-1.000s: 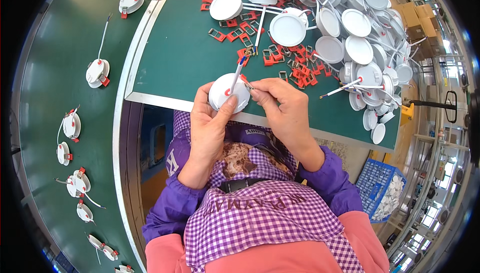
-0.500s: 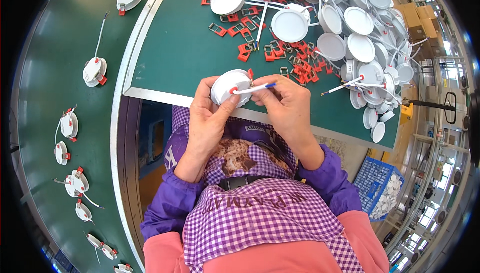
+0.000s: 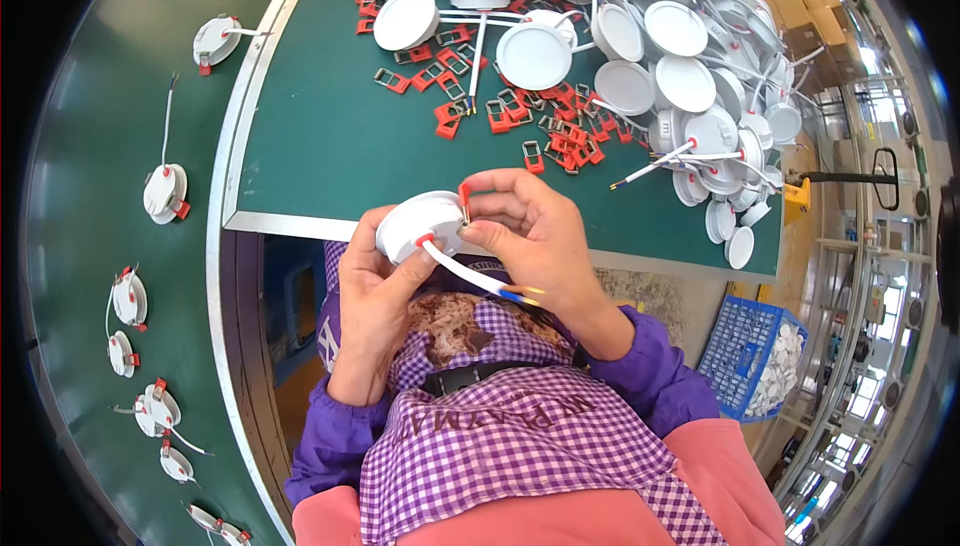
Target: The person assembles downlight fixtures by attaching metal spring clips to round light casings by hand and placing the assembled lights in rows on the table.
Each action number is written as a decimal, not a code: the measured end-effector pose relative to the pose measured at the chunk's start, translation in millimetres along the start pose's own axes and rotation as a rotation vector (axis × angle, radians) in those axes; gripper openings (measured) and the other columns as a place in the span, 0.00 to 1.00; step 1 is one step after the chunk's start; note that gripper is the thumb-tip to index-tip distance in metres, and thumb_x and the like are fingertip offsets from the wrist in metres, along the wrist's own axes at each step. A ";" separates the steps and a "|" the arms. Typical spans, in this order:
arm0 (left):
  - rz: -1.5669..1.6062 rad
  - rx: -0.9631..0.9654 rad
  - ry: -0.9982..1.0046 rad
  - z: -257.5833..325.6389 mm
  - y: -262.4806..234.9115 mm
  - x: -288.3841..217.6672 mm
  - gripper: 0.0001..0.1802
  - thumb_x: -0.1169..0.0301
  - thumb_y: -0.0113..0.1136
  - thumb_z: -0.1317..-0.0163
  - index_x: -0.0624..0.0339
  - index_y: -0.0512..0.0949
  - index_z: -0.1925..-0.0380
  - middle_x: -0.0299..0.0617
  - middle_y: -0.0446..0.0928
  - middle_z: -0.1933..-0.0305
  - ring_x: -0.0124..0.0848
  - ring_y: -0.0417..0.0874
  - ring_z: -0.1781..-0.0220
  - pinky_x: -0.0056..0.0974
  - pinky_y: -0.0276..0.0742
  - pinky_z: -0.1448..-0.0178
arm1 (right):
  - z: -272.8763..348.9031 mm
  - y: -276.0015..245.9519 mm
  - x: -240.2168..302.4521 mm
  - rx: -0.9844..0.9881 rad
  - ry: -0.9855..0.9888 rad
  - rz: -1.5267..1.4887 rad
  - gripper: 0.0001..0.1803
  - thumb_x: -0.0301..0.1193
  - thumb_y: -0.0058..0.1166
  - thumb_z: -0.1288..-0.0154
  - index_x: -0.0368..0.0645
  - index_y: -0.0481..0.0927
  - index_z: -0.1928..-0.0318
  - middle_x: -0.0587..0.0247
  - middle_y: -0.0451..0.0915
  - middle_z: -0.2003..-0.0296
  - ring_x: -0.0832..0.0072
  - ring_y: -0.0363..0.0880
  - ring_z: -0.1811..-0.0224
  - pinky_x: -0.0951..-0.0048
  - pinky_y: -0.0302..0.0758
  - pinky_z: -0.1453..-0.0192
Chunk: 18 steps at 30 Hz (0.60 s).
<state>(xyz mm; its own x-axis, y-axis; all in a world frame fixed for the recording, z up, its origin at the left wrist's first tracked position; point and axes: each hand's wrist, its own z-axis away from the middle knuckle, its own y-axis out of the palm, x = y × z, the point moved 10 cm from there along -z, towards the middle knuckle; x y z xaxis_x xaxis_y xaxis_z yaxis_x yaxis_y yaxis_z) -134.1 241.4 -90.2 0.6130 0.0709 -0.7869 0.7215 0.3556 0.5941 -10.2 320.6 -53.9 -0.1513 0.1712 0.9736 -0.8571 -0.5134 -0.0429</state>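
Observation:
A round white downlight (image 3: 405,229) with a white cable (image 3: 462,268) is held over the table's front edge. My left hand (image 3: 372,291) is closed around its left side, with the thumb near the red cable outlet. At the lamp's right edge, my right hand (image 3: 535,241) pinches a red spring clip (image 3: 465,200) between thumb and fingers. The clip stands upright against the rim; whether it is fully seated I cannot tell. The cable bends down to the right, ending in blue and yellow wire tips. Several loose red clips (image 3: 570,138) lie on the green table beyond.
A large heap of white downlights (image 3: 685,84) covers the table's far right. On the left, a green conveyor (image 3: 85,161) carries several downlights with red clips, behind a metal edge rail (image 3: 228,161). A blue crate (image 3: 742,346) with white pieces stands at lower right, near cardboard boxes (image 3: 815,21).
My right hand has moved from the cable end to the red clip at the lamp's rim. The cable now hangs down to the right. The whole view has shifted slightly.

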 end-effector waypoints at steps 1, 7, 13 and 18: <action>0.002 0.010 -0.003 0.3 2.3 0.3 0.21 0.81 0.63 0.42 0.64 0.71 0.49 0.43 0.78 0.51 0.29 0.80 0.50 0.35 0.77 0.44 | 1.5 -0.7 -5.4 -0.007 0.013 -0.022 0.23 0.21 0.61 0.42 0.33 0.73 0.45 0.51 0.83 0.60 0.73 0.82 0.57 0.72 0.78 0.49; -0.170 0.010 -0.115 -2.2 15.6 1.8 0.21 0.81 0.64 0.43 0.65 0.71 0.49 0.42 0.78 0.52 0.29 0.79 0.49 0.33 0.75 0.43 | 0.4 -28.5 -18.5 0.118 0.042 0.008 0.22 0.23 0.61 0.41 0.37 0.75 0.46 0.55 0.83 0.60 0.73 0.82 0.60 0.74 0.78 0.55; -0.249 -0.045 -0.125 -17.6 2.8 -11.1 0.21 0.82 0.65 0.45 0.67 0.71 0.51 0.45 0.80 0.56 0.29 0.80 0.50 0.34 0.77 0.45 | -29.6 -54.6 40.9 -0.124 -0.607 1.095 0.19 0.21 0.65 0.53 0.39 0.80 0.56 0.56 0.77 0.58 0.59 0.74 0.55 0.65 0.74 0.50; -0.061 -0.054 -0.099 -16.4 0.0 -9.1 0.19 0.78 0.63 0.41 0.64 0.70 0.51 0.44 0.79 0.54 0.31 0.82 0.52 0.36 0.79 0.46 | -45.5 -52.2 28.2 -0.028 -0.539 1.190 0.18 0.20 0.65 0.54 0.37 0.78 0.59 0.56 0.76 0.57 0.59 0.71 0.52 0.64 0.72 0.49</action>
<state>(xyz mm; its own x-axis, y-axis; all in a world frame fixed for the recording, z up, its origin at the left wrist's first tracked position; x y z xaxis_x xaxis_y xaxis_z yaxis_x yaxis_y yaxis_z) -145.0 256.0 -85.8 0.5989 -0.0437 -0.7996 0.7417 0.4067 0.5333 7.9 390.5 -34.4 -0.6098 -0.7327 0.3022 -0.3461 -0.0968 -0.9332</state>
